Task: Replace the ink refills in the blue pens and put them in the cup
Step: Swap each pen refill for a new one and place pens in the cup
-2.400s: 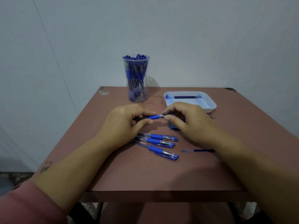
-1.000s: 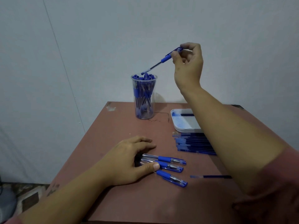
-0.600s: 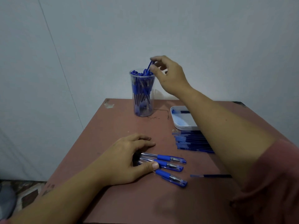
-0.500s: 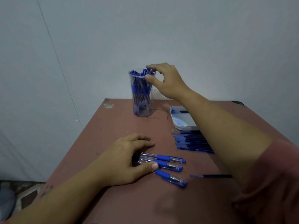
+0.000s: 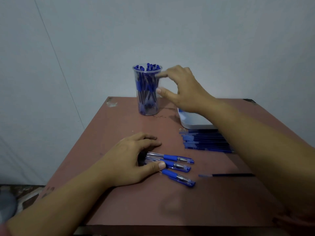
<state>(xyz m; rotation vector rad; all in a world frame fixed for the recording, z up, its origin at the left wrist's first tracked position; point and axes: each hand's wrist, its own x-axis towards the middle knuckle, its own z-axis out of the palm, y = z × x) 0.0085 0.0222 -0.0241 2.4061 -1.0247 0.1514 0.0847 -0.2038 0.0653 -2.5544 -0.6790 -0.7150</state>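
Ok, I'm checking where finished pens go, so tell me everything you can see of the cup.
The cup is a clear plastic tumbler, upright at the far side of the table, packed with blue pens whose ends poke above its rim. The right hand hovers open at its right side; contact is unclear.

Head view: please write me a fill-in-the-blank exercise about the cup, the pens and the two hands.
1. The cup is full of blue ___.
2. The left hand rests on ___ pens on the table.
3. The right hand, beside the cup, holds ___.
4. One loose refill lies to the ___ of those pens.
Missing: pens; three; nothing; right.
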